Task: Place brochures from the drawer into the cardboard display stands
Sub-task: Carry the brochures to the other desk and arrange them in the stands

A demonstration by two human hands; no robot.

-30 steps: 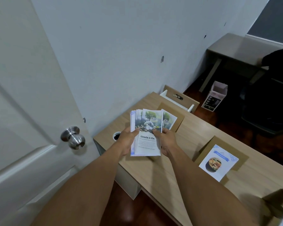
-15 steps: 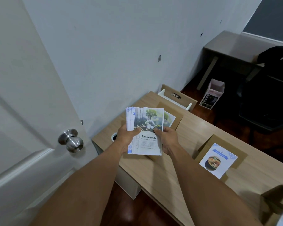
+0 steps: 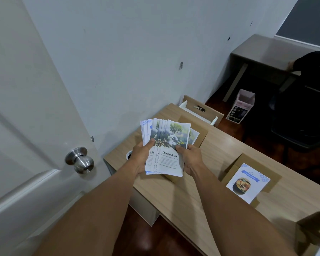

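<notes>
Both hands are up over the wooden desk (image 3: 196, 196), sharing a fanned stack of brochures (image 3: 166, 146). The left hand (image 3: 139, 156) grips the stack's left edge, thumb curled over the front. The right hand (image 3: 191, 158) pinches the top tree-and-globe sheet, thumb on its face; the fingers behind are probably curled, though they're hidden. Just behind stands a cardboard display stand (image 3: 201, 133).
</notes>
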